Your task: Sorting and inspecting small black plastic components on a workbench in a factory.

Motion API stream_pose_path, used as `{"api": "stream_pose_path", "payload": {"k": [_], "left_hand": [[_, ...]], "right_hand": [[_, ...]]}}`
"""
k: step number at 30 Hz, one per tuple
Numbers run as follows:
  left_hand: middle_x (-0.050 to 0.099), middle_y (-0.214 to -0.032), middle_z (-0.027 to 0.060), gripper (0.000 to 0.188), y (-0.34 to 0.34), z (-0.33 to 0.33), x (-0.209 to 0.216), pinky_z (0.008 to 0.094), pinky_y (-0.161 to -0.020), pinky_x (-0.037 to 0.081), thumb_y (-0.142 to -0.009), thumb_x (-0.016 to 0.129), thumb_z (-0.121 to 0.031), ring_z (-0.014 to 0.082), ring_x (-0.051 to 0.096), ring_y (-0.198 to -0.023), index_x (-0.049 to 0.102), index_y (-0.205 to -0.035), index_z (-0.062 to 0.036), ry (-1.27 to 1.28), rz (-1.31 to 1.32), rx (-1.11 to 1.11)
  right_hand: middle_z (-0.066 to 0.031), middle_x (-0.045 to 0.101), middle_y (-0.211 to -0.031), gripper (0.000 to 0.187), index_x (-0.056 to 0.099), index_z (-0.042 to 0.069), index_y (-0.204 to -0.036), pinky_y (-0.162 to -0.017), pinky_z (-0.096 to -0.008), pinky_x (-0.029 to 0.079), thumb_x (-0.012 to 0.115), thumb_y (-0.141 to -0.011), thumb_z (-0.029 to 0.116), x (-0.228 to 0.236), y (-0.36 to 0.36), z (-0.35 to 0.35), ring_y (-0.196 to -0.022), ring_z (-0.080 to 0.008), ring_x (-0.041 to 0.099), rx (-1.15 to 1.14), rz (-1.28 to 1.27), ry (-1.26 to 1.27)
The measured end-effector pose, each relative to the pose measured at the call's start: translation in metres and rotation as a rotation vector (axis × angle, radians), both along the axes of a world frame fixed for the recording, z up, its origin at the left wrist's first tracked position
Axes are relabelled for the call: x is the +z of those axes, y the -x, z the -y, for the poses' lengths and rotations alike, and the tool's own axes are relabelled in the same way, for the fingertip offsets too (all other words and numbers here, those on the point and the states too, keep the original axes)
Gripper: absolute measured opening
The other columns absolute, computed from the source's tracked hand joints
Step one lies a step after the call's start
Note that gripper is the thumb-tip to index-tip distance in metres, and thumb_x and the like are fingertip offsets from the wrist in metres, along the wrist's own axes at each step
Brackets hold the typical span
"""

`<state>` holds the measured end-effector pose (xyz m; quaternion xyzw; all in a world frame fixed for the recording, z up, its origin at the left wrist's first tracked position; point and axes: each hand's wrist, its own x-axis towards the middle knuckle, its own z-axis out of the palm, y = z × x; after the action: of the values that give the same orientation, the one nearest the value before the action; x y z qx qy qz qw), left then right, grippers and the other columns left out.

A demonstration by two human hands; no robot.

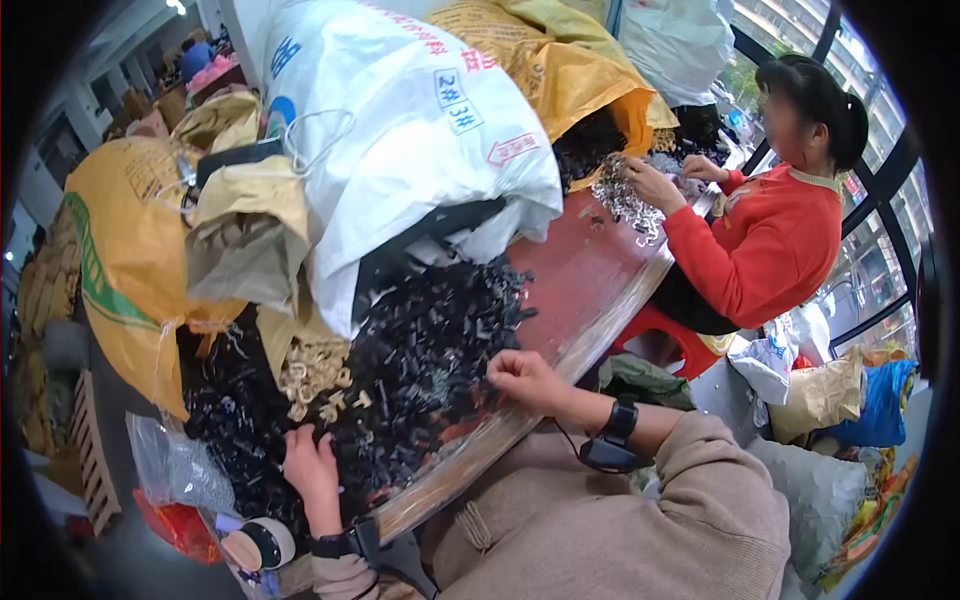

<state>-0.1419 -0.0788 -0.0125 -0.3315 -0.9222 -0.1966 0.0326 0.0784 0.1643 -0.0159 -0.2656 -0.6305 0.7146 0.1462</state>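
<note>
My left hand reaches onto a heap of small black plastic pieces, fingers somewhat bent and apart, with no held piece showing. Just beyond its fingertips lie small beige pieces, spilling from the mouth of a paper bag. Over the right part of the black pieces, near the table's front edge, my right hand is closed with thumb and fingers together. Whatever it may pinch is too small or hidden to make out. A few small grey bits lie among the black pieces left of it.
A large white woven sack lies open toward the heap, with yellow sacks beside it. The red tabletop has a wooden edge. At right, a person in red handles silvery pieces. A round jar stands near my left wrist.
</note>
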Motion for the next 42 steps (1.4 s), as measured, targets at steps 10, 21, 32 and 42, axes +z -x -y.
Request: {"api": "stream_pose_path", "payload": {"k": [10, 21, 32, 42], "left_hand": [[0.049, -0.062, 0.0061, 0.011, 0.01, 0.01, -0.026, 0.0294, -0.046, 0.04, -0.074, 0.053, -0.003, 0.017, 0.051, -0.054, 0.054, -0.084, -0.0011, -0.358, 0.317, 0.194], [0.053, -0.076, 0.0026, 0.022, -0.043, -0.014, 0.024, 0.0167, -0.043, 0.036, -0.077, 0.049, 0.0, 0.0093, 0.047, -0.053, 0.048, -0.097, -0.0069, -1.272, 0.827, 0.425], [0.056, -0.089, 0.0132, 0.026, -0.143, -0.102, 0.041, 0.0274, -0.062, 0.052, -0.076, 0.05, 0.005, 0.0221, 0.06, -0.073, 0.047, -0.101, -0.003, -1.088, 1.465, 0.033], [0.055, -0.094, 0.0122, 0.026, -0.182, -0.134, 0.026, 0.0309, -0.074, 0.05, -0.077, 0.046, 0.007, 0.022, 0.057, -0.085, 0.047, -0.102, -0.0017, -0.943, 1.751, -0.026]], "right_hand": [[-0.0108, 0.049, -0.068, 0.006, 0.052, 0.001, -0.075, -0.054, -0.0288, 0.041, 0.057, -0.072, 0.001, 0.034, -0.104, -0.106, -0.061, -0.0239, 0.051, -0.291, -0.134, -0.961], [-0.0089, 0.046, -0.066, 0.004, 0.048, 0.0, -0.075, -0.057, -0.0261, 0.039, 0.051, -0.076, 0.003, 0.0, -0.278, -0.22, -0.059, -0.0147, 0.046, -0.845, 0.166, -0.966], [-0.0101, 0.049, -0.067, 0.005, 0.052, 0.001, -0.075, -0.055, -0.028, 0.041, 0.056, -0.073, 0.002, 0.005, -0.15, -0.102, -0.06, -0.0195, 0.052, -0.482, -0.116, -0.796], [-0.0094, 0.05, -0.07, 0.008, 0.052, 0.002, -0.077, -0.053, -0.0282, 0.04, 0.057, -0.071, -0.001, 0.029, -0.083, -0.021, -0.062, -0.0234, 0.05, 0.123, -0.405, -0.771]]}}
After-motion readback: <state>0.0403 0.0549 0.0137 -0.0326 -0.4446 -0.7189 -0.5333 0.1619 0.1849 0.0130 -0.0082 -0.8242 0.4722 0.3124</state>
